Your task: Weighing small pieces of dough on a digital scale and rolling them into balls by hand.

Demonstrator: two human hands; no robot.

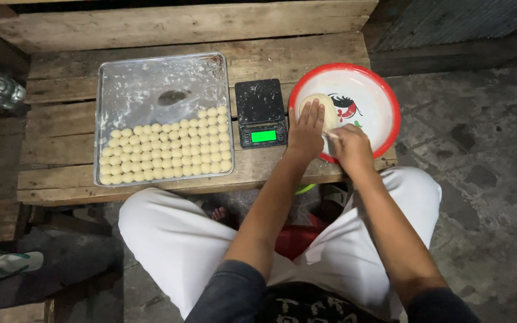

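Left hand (306, 128) is lying flat, fingers together and extended, pressing down on a pale lump of dough (324, 107) inside the bowl; palm open, not gripping, just resting on top of the dough's near-left side. Right hand (349, 146) is hovering over the bowl's near rim, fingers curled in, pinching a small pale bit of dough (332, 136) at the fingertips, just beside the left hand's wrist side. The two hands are nearly touching.

The dough lump is sitting in the left half of a round enamel bowl (378, 90), white inside with a red rim and a painted rooster on the floor of it. Bowl is standing at the right end of a rough wooden pallet table (151, 27), its near edge overhanging the front plank a little.

Just left of the bowl, a small black digital kitchen scale (260, 101) is sitting with its green display lit, platform dusted with flour. Left of the scale, a floured rectangular metal tray (145, 84) is holding rows of small dough balls (169, 152), filling its near half and touching one another; the far half is bare apart from flour.

Person is sitting with knees in white trousers (169, 233) spread under the table's front edge. A sandal (1, 262) is lying on the concrete floor at lower left.
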